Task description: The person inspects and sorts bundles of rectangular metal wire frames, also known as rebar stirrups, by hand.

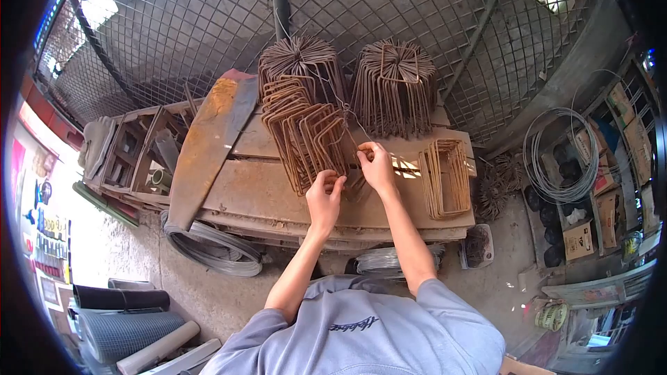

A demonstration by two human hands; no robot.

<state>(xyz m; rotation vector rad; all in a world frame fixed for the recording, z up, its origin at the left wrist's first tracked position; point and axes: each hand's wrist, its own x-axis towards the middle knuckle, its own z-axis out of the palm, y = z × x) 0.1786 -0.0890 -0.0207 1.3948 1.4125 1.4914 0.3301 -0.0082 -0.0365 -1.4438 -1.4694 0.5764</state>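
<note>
A loose bundle of rusty bent-steel stirrups (pixel 306 135) leans on the wooden table in front of me. My right hand (pixel 376 165) is closed in a pinch on a thin wire (pixel 358 125), which runs up to a twisted spot at the bundle's right side. Just left of it, my left hand (pixel 325 198) is closed at the lower end of the bundle, fingertips together; what they grip, if anything, is too small to make out. Two round stacks of stirrups stand behind, one at the left (pixel 300 55) and one at the right (pixel 397 83).
A smaller group of rectangular stirrups (pixel 445 179) stands at the table's right. A curved metal sheet (pixel 205 149) lies along the left. Behind the table (pixel 271 198) rises a mesh fence (pixel 389 0). Wire coils (pixel 215 248) rest below; another coil (pixel 561 156) hangs right.
</note>
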